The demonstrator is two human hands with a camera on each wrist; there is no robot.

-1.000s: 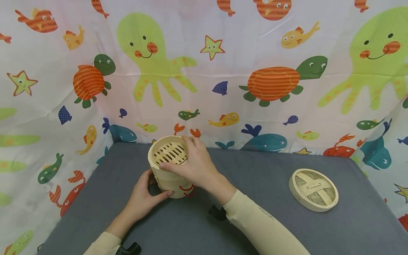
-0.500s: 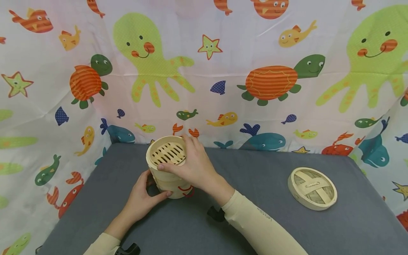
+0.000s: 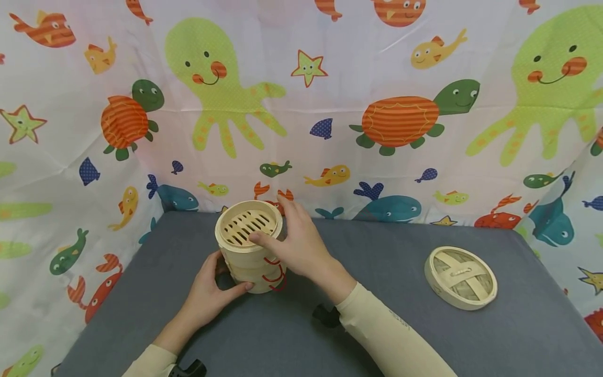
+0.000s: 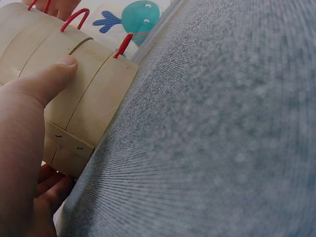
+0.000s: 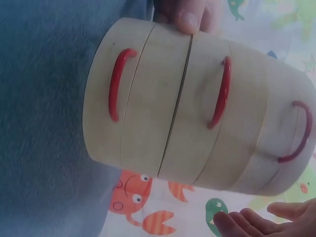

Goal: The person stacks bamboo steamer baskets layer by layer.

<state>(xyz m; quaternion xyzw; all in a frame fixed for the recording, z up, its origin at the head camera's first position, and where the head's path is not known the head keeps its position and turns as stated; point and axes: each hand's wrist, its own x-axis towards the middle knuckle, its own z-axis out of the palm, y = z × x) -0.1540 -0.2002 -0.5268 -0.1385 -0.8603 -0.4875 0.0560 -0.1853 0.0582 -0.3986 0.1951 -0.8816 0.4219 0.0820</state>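
A stack of round bamboo steamer baskets point(image 3: 250, 264) stands on the grey cloth, its slatted top basket facing up. Red loop handles point(image 5: 220, 94) line up along its side, one per tier. My left hand point(image 3: 209, 293) grips the lower part, with the thumb point(image 4: 54, 79) pressed on the near wall and the fingers round the far side. Beside the top rim is my right hand point(image 3: 306, 243), its fingers extended and its thumb overlapping the slats in the head view. The right wrist view shows those fingers point(image 5: 247, 222) apart from the baskets, holding nothing.
A bamboo steamer lid point(image 3: 460, 278) with crossed bands and a small top loop lies on the right of the grey cloth-covered table point(image 3: 377, 272). A white curtain point(image 3: 301, 125) printed with sea animals hangs behind and at both sides.
My right hand has loosened from the top rim and shifted a little right, uncovering more of the slats and the upper red handle. The left hand keeps its grip.
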